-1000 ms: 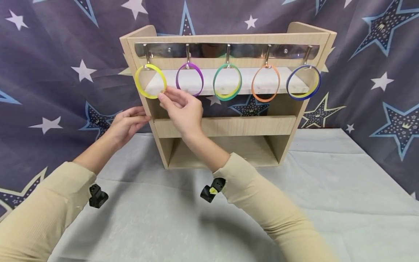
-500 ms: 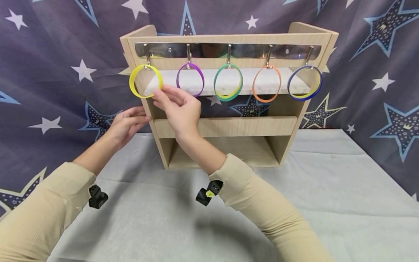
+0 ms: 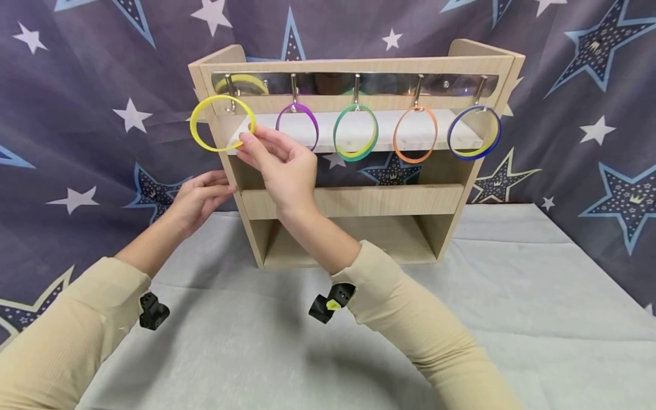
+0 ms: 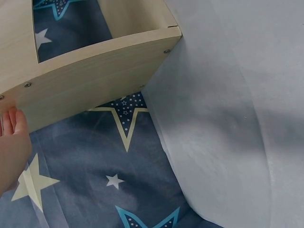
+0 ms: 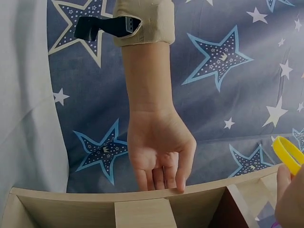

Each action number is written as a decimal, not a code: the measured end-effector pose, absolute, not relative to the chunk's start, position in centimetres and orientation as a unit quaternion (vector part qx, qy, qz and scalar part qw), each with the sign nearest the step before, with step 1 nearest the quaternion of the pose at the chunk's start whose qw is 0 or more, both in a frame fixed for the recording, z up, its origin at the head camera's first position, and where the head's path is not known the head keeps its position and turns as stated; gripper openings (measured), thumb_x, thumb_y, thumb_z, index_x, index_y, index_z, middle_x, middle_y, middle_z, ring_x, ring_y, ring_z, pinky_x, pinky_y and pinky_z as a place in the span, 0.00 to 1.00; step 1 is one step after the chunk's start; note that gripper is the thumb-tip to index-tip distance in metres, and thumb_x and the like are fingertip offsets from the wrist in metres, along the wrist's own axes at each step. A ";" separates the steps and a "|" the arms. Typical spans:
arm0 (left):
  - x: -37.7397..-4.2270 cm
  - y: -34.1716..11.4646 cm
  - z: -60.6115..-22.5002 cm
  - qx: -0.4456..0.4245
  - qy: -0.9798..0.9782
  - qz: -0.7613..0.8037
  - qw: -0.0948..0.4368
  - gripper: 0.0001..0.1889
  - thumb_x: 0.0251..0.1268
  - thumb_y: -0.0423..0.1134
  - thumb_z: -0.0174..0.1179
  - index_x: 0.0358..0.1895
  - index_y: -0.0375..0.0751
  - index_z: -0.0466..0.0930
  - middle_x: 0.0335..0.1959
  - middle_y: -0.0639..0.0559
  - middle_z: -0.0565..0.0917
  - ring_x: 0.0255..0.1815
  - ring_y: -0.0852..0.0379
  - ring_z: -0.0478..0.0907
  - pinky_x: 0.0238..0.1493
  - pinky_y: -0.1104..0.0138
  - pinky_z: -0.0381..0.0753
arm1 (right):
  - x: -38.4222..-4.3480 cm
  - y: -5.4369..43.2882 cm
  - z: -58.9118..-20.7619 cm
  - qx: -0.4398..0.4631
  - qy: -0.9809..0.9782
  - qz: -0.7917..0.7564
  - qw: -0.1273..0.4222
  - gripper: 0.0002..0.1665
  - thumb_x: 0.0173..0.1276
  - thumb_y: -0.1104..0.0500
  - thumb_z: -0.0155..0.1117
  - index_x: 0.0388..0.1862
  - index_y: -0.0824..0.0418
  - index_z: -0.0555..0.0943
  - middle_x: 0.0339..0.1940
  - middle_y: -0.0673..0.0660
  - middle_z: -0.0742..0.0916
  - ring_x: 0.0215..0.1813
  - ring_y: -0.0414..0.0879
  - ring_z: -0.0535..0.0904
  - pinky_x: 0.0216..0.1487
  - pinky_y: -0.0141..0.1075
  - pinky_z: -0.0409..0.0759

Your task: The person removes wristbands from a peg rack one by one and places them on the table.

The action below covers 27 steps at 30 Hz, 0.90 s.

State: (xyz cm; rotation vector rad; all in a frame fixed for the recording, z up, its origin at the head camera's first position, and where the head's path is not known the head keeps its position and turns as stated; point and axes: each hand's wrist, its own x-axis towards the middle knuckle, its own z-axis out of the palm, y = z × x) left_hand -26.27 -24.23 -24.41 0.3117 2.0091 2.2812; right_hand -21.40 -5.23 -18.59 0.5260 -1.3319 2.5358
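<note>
My right hand (image 3: pixel 287 165) pinches a yellow ring (image 3: pixel 194 121) between thumb and fingers at its lower right side. The ring is in front of the leftmost hook (image 3: pixel 229 85), and its top edge overlaps that hook in the head view. At the right wrist view's edge, the yellow ring (image 5: pixel 287 153) shows beside part of the same hand. My left hand (image 3: pixel 202 199) rests its fingertips against the left side of a small wooden shelf unit (image 3: pixel 353 200); the left wrist view catches only part of this hand (image 4: pixel 12 147).
A shiny metal strip (image 3: pixel 328 84) spans the unit's top front. From its other hooks hang a purple ring (image 3: pixel 316 130), a green-and-yellow ring (image 3: pixel 356 158), an orange ring (image 3: pixel 412 160) and a blue-and-yellow ring (image 3: pixel 474 156). A star-patterned cloth (image 3: pixel 128 34) hangs behind the grey-covered table (image 3: pixel 512 296).
The yellow ring has shifted left and toward me from where it hung at the leftmost hook, and its reflection now shows in the strip. My left hand stays at the unit's side.
</note>
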 end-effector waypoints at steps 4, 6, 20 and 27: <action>-26.3 -24.2 -24.5 0.104 0.662 0.741 0.038 0.19 0.64 0.29 0.59 0.56 0.37 0.66 0.45 0.58 0.81 0.46 0.68 0.81 0.51 0.80 0.80 | -21.1 -5.1 -18.5 0.183 -0.452 0.867 0.101 0.16 0.63 0.73 0.62 0.50 0.79 0.78 0.47 0.77 0.83 0.39 0.56 0.88 0.45 0.42 0.88; -26.3 -24.2 -24.5 0.103 0.665 0.738 0.037 0.19 0.64 0.30 0.59 0.57 0.37 0.66 0.46 0.59 0.80 0.47 0.69 0.81 0.51 0.80 0.80 | -20.9 -5.0 -18.5 0.186 -0.452 0.868 0.094 0.16 0.63 0.73 0.62 0.51 0.79 0.78 0.48 0.77 0.83 0.37 0.50 0.87 0.46 0.42 0.88; -26.2 -24.3 -24.5 0.095 0.642 0.760 0.044 0.10 0.65 0.28 0.58 0.47 0.43 0.74 0.42 0.59 0.81 0.44 0.68 0.81 0.50 0.80 0.80 | -20.9 -4.1 -20.0 0.160 -0.463 0.871 0.029 0.18 0.63 0.74 0.62 0.52 0.78 0.78 0.45 0.74 0.84 0.32 0.38 0.84 0.49 0.44 0.86; -26.1 -24.3 -24.6 0.101 0.638 0.762 0.039 0.11 0.67 0.26 0.54 0.49 0.40 0.69 0.42 0.58 0.81 0.44 0.68 0.82 0.49 0.80 0.81 | -21.2 -3.6 -21.0 0.129 -0.465 0.876 -0.001 0.18 0.64 0.72 0.62 0.53 0.77 0.78 0.34 0.60 0.86 0.30 0.38 0.84 0.52 0.46 0.85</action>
